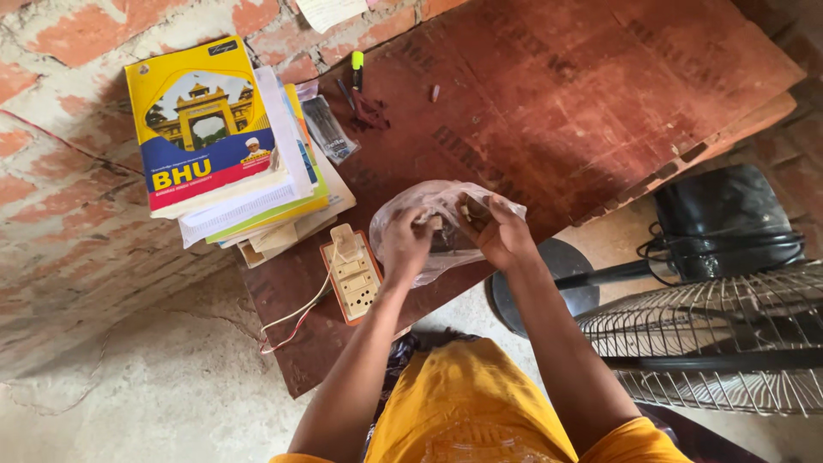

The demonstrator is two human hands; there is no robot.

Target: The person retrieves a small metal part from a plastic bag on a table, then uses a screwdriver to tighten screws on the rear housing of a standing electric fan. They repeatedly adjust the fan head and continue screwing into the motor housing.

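a: fig. 1, head view. the left hand (405, 243) and the right hand (501, 233) meet over the near edge of the reddish tabletop (549, 111), both closed on a clear plastic bag (433, 210). what does each grip hold?

b: the left grip pinches the film at the bag's mouth, fingers curled shut. the right grip is folded around the bag's right side, over small dark pieces inside; what they are cannot be told.

a: how does the bag likely handle?

b: it looks light, limp and slippery; the thin film crumples and could tear under a hard pull. the safest hold seems to be the bunched rim, with a palm under the contents.

a: surroundings?

b: a switch board (353, 273) with loose wires lies just left of the left hand; a stack of books (231, 154) sits further left; a fan grille (711, 339) stands to the right, off the tabletop.
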